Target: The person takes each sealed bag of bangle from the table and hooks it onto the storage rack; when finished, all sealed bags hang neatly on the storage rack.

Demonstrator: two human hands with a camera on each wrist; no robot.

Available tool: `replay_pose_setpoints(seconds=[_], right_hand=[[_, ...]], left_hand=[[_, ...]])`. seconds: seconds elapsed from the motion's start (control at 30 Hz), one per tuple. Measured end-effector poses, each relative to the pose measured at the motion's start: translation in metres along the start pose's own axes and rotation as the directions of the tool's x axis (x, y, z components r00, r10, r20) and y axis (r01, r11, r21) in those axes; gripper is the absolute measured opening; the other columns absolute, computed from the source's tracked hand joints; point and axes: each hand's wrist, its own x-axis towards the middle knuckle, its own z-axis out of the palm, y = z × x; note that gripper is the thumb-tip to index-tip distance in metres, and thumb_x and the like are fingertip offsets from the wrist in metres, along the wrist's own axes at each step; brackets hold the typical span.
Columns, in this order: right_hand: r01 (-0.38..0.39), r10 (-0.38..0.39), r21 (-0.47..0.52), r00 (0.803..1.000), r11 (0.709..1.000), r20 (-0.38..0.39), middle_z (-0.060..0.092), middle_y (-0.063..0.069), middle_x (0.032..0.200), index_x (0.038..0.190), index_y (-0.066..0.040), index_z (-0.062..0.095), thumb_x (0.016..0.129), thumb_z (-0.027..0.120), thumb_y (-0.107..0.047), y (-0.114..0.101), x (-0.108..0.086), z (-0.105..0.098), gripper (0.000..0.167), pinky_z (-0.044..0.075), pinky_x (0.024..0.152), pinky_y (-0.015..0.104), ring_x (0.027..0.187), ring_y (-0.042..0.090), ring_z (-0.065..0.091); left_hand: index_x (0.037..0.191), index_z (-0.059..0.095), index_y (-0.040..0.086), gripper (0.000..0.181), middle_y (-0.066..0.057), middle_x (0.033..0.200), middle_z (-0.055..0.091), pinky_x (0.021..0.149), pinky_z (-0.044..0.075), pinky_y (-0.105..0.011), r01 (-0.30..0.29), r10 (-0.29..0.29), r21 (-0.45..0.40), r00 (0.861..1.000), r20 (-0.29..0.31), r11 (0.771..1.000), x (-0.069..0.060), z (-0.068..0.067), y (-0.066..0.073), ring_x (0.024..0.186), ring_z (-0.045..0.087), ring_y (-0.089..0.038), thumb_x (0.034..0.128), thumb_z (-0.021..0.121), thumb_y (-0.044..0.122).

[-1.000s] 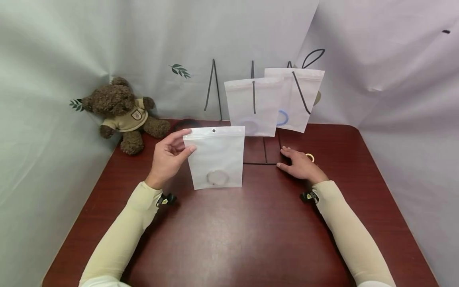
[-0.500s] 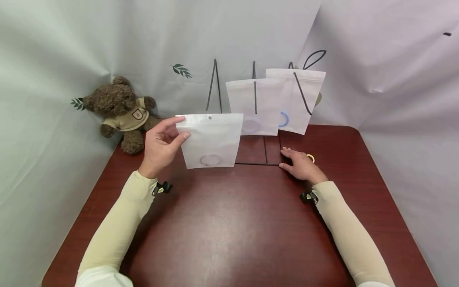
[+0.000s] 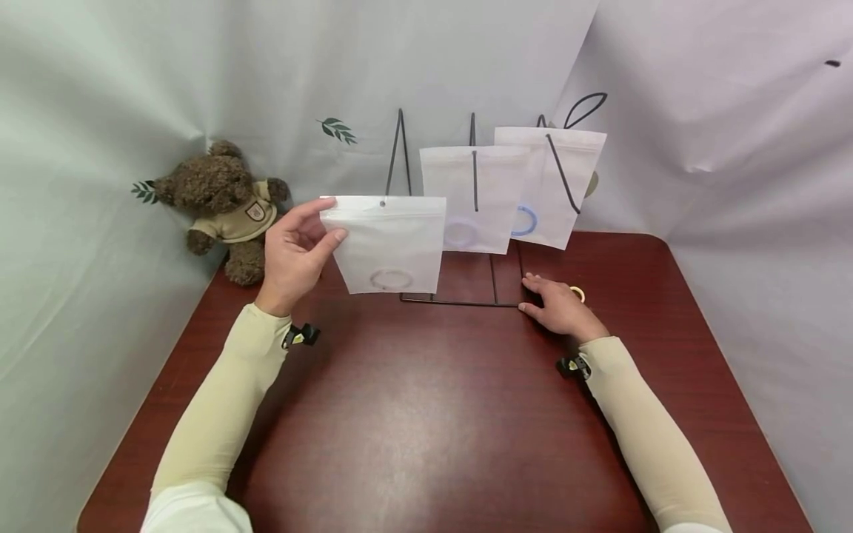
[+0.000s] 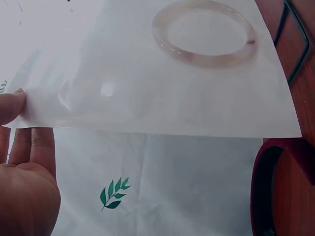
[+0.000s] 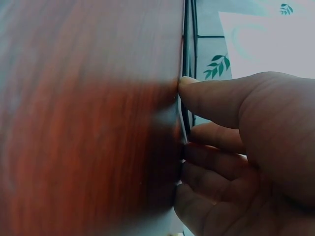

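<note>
My left hand (image 3: pixel 293 255) pinches a white zip bag (image 3: pixel 360 244) by its upper left corner, thumb in front. Through the bag shows a pale bangle (image 4: pixel 204 60). In the head view the bag's top hole meets the tip of the left hook of a black wire rack (image 3: pixel 460 303); whether the hook passes through, I cannot tell. My right hand (image 3: pixel 560 303) rests at the rack's front right base corner, its thumb touching the wire and its fingertips on the table. Two more white bags, the middle bag (image 3: pixel 489 185) and right bag (image 3: pixel 566 163), hang from the rack, each with a bluish bangle inside.
A brown teddy bear (image 3: pixel 223 203) leans at the back left of the dark red table (image 3: pixel 426 414). A yellow ring (image 3: pixel 578 293) lies beside my right hand. A rounded dark red object (image 4: pixel 257 182) shows below the bag in the left wrist view. Pale cloth walls (image 3: pixel 300 66) surround the table.
My left hand has lifted the bag and moved it back and left, up to the rack's left hook. The right hand stays at the base corner.
</note>
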Motion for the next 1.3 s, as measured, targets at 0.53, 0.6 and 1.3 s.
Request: replay_pose_setpoints(seconds=[0.53, 0.6, 1.3], right_hand=[[0.006, -0.006, 0.013, 1.000, 1.000, -0.017, 0.040, 0.028, 0.164, 0.156, 0.007, 0.045, 0.105, 0.066, -0.023, 0.002, -0.001, 0.003, 0.063, 0.032, 0.123, 0.061, 0.154, 0.045, 0.037], [-0.005, 0.005, 0.017, 1.000, 1.000, -0.011, 0.039, 0.027, 0.165, 0.157, 0.007, 0.045, 0.106, 0.066, -0.024, 0.002, -0.001, 0.003, 0.063, 0.031, 0.124, 0.061, 0.154, 0.045, 0.036], [-0.001, 0.001, 0.009, 1.000, 1.000, 0.001, 0.039, 0.028, 0.165, 0.157, 0.007, 0.044, 0.106, 0.065, -0.023, -0.001, 0.000, -0.001, 0.062, 0.029, 0.124, 0.063, 0.155, 0.044, 0.036]], left_hand=[[0.135, 0.071, 0.001, 0.044, -0.006, 0.121, 0.077, 0.087, 0.060, -0.025, 0.059, -0.055, 0.083, 0.997, -0.045, 0.995, 0.022, 0.010, -0.025, 0.108, 0.076, -0.014, 0.0923, 0.075, -0.009], [0.135, 0.071, 0.003, 0.044, -0.004, 0.119, 0.078, 0.087, 0.060, -0.024, 0.063, -0.057, 0.089, 0.996, -0.064, 0.994, 0.026, 0.012, -0.029, 0.107, 0.076, -0.013, 0.0923, 0.075, -0.008], [0.130, 0.077, 0.011, 0.039, -0.008, 0.115, 0.079, 0.076, 0.061, -0.022, 0.099, -0.076, 0.100, 0.975, -0.207, 0.990, 0.064, 0.029, -0.059, 0.094, 0.078, -0.011, 0.0940, 0.074, -0.003]])
